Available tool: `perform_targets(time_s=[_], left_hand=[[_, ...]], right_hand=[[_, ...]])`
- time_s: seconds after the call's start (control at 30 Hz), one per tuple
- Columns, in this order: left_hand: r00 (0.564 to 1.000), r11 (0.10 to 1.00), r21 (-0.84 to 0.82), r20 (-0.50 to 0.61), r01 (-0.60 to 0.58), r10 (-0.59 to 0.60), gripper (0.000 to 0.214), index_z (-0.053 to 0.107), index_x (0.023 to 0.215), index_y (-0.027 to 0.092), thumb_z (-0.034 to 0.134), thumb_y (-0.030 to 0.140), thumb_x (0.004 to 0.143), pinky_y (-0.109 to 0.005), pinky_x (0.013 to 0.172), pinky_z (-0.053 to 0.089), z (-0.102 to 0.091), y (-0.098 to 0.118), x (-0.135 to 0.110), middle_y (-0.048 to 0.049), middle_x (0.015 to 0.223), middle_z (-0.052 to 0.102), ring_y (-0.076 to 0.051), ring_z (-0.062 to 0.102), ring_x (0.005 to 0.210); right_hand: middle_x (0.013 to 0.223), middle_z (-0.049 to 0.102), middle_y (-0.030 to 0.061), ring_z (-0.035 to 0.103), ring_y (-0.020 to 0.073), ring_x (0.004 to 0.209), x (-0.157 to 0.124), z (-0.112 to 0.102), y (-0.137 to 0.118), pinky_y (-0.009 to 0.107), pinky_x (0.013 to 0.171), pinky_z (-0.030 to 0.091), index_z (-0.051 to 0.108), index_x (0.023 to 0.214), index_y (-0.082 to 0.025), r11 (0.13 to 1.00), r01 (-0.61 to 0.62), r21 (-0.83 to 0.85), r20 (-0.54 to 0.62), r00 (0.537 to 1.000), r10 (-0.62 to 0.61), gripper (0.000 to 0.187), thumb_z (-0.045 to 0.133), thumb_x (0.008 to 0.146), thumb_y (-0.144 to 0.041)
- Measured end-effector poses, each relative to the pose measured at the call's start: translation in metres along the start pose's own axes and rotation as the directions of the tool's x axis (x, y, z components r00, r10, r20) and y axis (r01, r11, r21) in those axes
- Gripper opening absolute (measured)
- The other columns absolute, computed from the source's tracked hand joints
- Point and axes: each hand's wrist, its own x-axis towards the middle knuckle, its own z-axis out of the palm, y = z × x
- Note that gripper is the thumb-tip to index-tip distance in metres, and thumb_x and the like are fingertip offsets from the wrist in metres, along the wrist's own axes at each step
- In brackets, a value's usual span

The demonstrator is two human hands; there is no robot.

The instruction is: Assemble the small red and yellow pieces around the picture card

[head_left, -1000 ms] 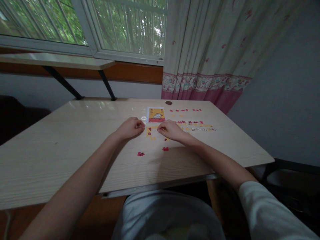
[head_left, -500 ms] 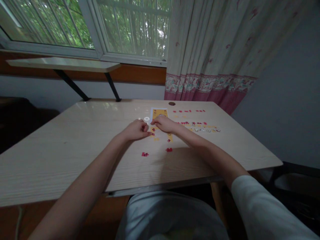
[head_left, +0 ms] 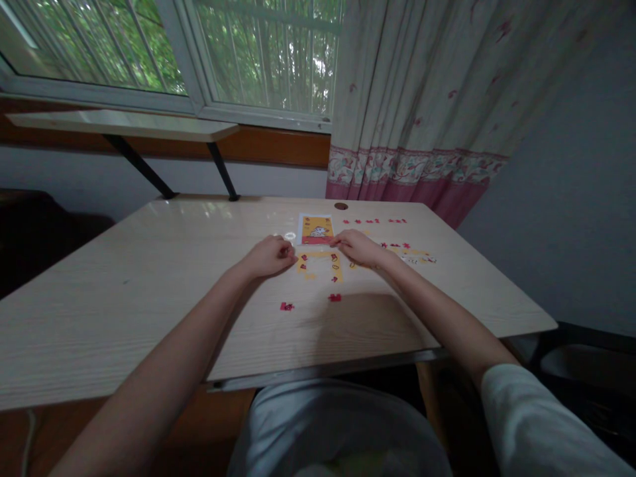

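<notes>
On the wooden table, a partly joined yellow jigsaw (head_left: 339,270) shows a top edge and two sides with small dark red designs; the table shows through its middle. My left hand (head_left: 269,256) rests beside its upper left corner, fingers curled in; whatever they may hold is too small to make out. Just above the upper right corner, my right hand (head_left: 360,248) has its fingertips pressed together, and I cannot see what is between them. Behind the jigsaw lies a picture card (head_left: 317,222), yellow with a red lower band and a white animal. Two loose red puzzle pieces, one left (head_left: 287,306) and one right (head_left: 335,297), lie nearer me.
Several red puzzle pieces (head_left: 373,221) lie in a row at the back right, with more red, yellow and white pieces (head_left: 415,257) beyond my right wrist. A small clear round item (head_left: 289,236) sits left of the card. A raised shelf (head_left: 124,124) stands back left.
My right hand has moved right, from over the card's lower edge and the jigsaw's top, uncovering both. My left hand has stayed nearly in place, with its thumb drawn in closer to the fingers.
</notes>
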Motion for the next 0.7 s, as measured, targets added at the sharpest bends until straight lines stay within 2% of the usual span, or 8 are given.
perform_targets(time_s=[0.13,0.33,0.47,0.7], left_hand=[[1.0,1.0,0.002,-0.014,0.001,-0.001,0.027,0.068,0.083,0.015,0.053,0.037,0.078,-0.028,0.065,0.041,0.002,-0.001,0.0,-0.0063,0.074,0.058,-0.018,0.054,0.07],[1.0,1.0,-0.006,-0.019,-0.001,0.001,0.034,0.069,0.098,0.015,0.053,0.039,0.079,-0.03,0.068,0.043,0.007,-0.003,0.0,-0.0061,0.078,0.057,-0.018,0.054,0.073],[1.0,1.0,-0.013,-0.008,-0.026,0.026,0.036,0.07,0.1,0.015,0.053,0.04,0.08,-0.032,0.071,0.044,0.011,-0.005,0.001,-0.0075,0.081,0.058,-0.019,0.054,0.075],[0.999,0.999,-0.031,-0.001,-0.035,0.035,0.034,0.07,0.099,0.013,0.053,0.036,0.08,-0.032,0.069,0.043,0.01,-0.005,0.002,-0.0069,0.077,0.058,-0.019,0.054,0.071]], right_hand=[[0.094,0.071,0.0091,0.061,0.0172,0.085,-0.012,-0.005,-0.001,0.028,0.079,0.043,0.071,0.095,-0.014,0.998,-0.036,-0.056,0.027,0.999,0.038,0.022,0.053,0.083,-0.012],[0.094,0.07,0.0086,0.061,0.0184,0.088,-0.017,0.0,-0.004,0.028,0.079,0.041,0.071,0.098,-0.016,0.992,-0.025,-0.122,0.044,0.999,0.03,0.022,0.056,0.086,-0.027],[0.096,0.069,0.0092,0.059,0.0194,0.09,-0.018,0.004,-0.002,0.029,0.08,0.04,0.07,0.102,-0.017,0.99,0.0,-0.138,0.063,0.998,0.008,0.027,0.058,0.086,-0.035],[0.093,0.069,0.0087,0.059,0.0191,0.088,-0.018,0.004,-0.001,0.029,0.078,0.04,0.071,0.1,-0.017,0.99,0.005,-0.139,0.054,0.999,0.002,0.025,0.061,0.085,-0.034]])
